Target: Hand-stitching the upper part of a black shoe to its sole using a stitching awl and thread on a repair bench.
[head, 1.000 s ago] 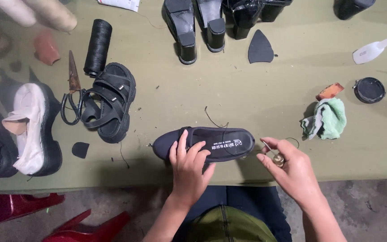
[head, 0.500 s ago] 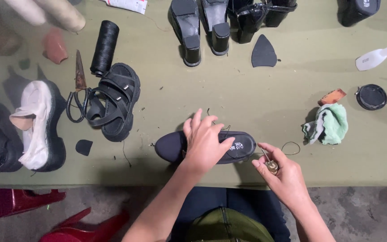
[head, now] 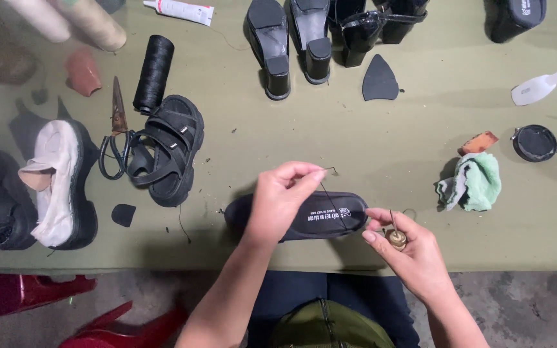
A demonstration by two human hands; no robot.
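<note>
Lifted off the insole since half a second ago, left hand (head: pixel 280 201) now pinches a thin dark thread (head: pixel 327 191) above it; before, the palm pressed flat on it. Olive bench (head: pixel 356 135) carries everything. Black insole (head: pixel 317 216) lies flat near the front edge, a white printed label at its middle, partly under the left hand and just left of the right hand (head: pixel 414 251). Right hand is closed on a small awl (head: pixel 394 236) with a round pale handle, much as before. Black sandal (head: pixel 166 149) sits far left, black thread spool (head: pixel 153 73) behind it. Green rag (head: pixel 475 183) right. White glue tube (head: pixel 178 9), red cap end, at the far edge.
</note>
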